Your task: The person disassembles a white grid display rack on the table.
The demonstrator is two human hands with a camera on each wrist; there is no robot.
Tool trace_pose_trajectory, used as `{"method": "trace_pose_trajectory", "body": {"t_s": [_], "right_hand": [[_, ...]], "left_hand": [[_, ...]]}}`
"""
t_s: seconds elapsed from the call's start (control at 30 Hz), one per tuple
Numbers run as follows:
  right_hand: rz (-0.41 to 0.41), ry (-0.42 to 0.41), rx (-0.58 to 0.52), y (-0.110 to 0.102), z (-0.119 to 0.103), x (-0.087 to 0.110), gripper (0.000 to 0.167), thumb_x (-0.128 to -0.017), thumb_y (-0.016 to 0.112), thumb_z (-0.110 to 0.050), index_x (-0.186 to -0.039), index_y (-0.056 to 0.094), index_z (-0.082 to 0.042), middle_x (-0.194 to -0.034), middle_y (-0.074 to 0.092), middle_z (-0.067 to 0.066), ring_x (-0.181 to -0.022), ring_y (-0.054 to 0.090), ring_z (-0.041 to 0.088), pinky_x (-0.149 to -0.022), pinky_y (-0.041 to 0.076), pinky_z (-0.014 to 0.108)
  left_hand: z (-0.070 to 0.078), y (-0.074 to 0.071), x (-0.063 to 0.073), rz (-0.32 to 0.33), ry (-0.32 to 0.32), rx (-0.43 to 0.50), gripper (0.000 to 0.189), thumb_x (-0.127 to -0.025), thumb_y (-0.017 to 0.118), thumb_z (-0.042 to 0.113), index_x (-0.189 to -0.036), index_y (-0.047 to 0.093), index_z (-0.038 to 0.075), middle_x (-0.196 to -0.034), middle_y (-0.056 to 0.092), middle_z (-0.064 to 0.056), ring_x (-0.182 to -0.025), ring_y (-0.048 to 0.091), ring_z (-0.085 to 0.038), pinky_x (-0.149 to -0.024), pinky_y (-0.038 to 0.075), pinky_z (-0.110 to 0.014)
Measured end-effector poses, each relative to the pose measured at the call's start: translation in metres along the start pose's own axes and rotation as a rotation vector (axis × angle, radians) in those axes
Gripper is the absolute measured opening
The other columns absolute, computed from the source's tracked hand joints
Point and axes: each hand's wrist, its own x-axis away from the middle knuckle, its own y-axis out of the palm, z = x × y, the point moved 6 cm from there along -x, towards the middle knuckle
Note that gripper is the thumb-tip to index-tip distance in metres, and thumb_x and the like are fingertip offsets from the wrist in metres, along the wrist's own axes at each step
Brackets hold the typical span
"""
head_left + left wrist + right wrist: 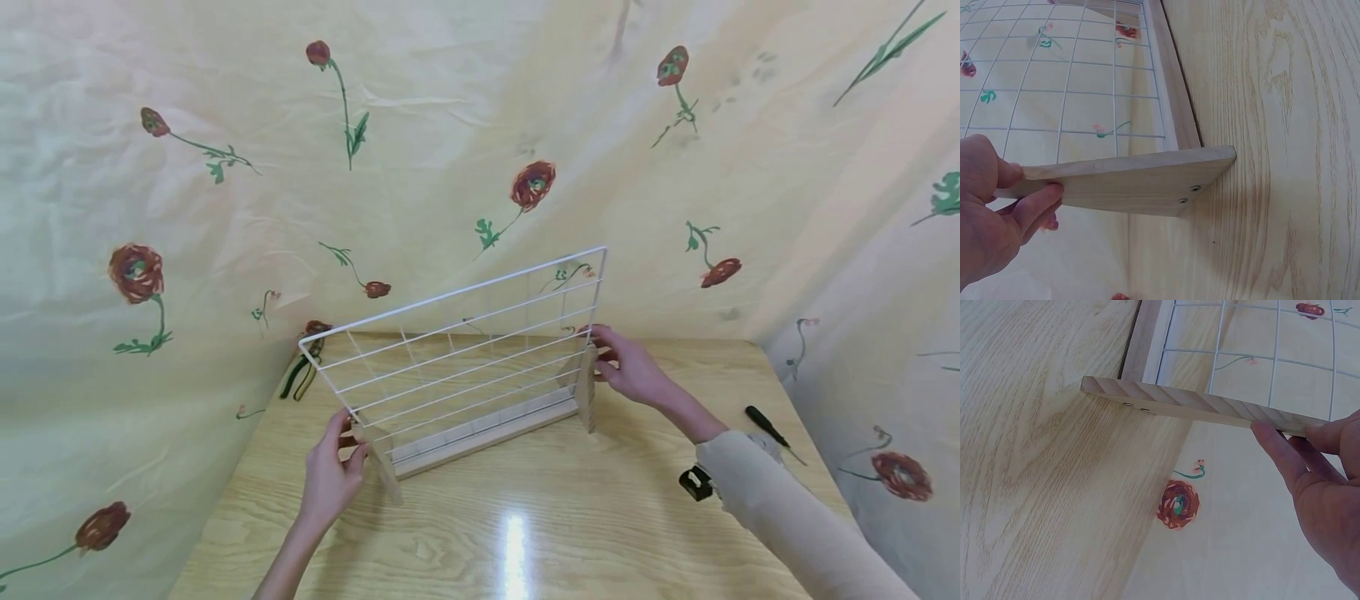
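A white wire grid [453,294] slants upward from a wooden stand on the table, its top leaning toward the back. The stand has a left side panel [1129,181], a right side panel [1191,403] and a low wooden crossbar [491,438] between them. My left hand [330,471] pinches the upper end of the left panel between thumb and fingers. At the other end, my right hand [633,367] holds the top of the right panel the same way. Two screw heads [1195,188] show low on the left panel's outer face.
Pliers [303,375] with dark and yellow handles lie at the back left of the wooden table [465,542]. A screwdriver [765,423] lies at the right, and a small black object [696,482] sits beside my right sleeve. Flowered cloth [450,192] hangs behind.
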Motion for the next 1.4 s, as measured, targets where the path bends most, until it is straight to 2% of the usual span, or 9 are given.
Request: {"method": "trace_pose_trajectory", "body": {"t_s": [0.3, 0.63, 1.0, 1.13, 1.27, 1.4], "right_hand": [[0.005, -0.006, -0.004, 0.006, 0.001, -0.004, 0.048, -0.088, 0.050, 0.024, -0.132, 0.049, 0.004, -0.119, 0.055, 0.038, -0.093, 0.064, 0.050, -0.070, 0.062, 0.036], [-0.007, -0.023, 0.030, 0.013, -0.004, -0.008, 0.045, -0.089, 0.050, 0.022, -0.131, 0.049, 0.008, -0.119, 0.056, 0.035, -0.094, 0.063, 0.051, -0.068, 0.063, 0.037], [0.013, -0.028, 0.052, 0.016, -0.004, -0.010, 0.047, -0.088, 0.052, 0.021, -0.132, 0.050, 0.005, -0.116, 0.058, 0.035, -0.093, 0.064, 0.051, -0.067, 0.063, 0.036], [0.005, -0.016, 0.047, 0.017, -0.006, -0.010, 0.048, -0.088, 0.051, 0.022, -0.133, 0.049, 0.005, -0.118, 0.057, 0.036, -0.095, 0.064, 0.050, -0.068, 0.063, 0.037], [0.002, -0.012, 0.039, 0.018, -0.007, -0.011, 0.050, -0.087, 0.050, 0.023, -0.134, 0.048, 0.006, -0.119, 0.056, 0.037, -0.096, 0.064, 0.051, -0.070, 0.062, 0.037], [0.005, -0.013, 0.028, 0.018, -0.007, -0.012, 0.050, -0.087, 0.050, 0.024, -0.134, 0.048, 0.007, -0.120, 0.055, 0.039, -0.096, 0.063, 0.052, -0.070, 0.062, 0.038]], "left_hand": [[-0.002, -0.006, 0.005, 0.008, -0.022, -0.001, 0.056, -0.076, 0.064, -0.026, -0.127, 0.053, -0.005, -0.107, 0.064, -0.028, -0.082, 0.068, -0.038, -0.063, 0.062, -0.034], [0.000, -0.012, 0.011, 0.029, 0.024, -0.014, 0.058, -0.074, 0.065, -0.028, -0.126, 0.054, -0.004, -0.105, 0.064, -0.029, -0.080, 0.068, -0.038, -0.060, 0.061, -0.033], [0.002, -0.015, 0.015, 0.040, -0.004, -0.018, 0.060, -0.075, 0.065, -0.028, -0.128, 0.054, -0.002, -0.106, 0.064, -0.029, -0.080, 0.068, -0.038, -0.061, 0.062, -0.034], [0.000, -0.015, 0.017, 0.056, -0.009, -0.028, 0.059, -0.075, 0.066, -0.027, -0.127, 0.054, -0.002, -0.106, 0.065, -0.028, -0.079, 0.069, -0.034, -0.061, 0.061, -0.031], [-0.002, -0.015, 0.018, 0.077, -0.022, -0.031, 0.059, -0.074, 0.068, -0.026, -0.127, 0.057, -0.003, -0.106, 0.066, -0.025, -0.078, 0.069, -0.024, -0.062, 0.059, -0.023], [-0.003, -0.016, 0.019, 0.089, -0.032, -0.022, 0.059, -0.073, 0.069, -0.026, -0.127, 0.058, -0.003, -0.106, 0.067, -0.023, -0.078, 0.068, -0.023, -0.062, 0.058, -0.019]]}}
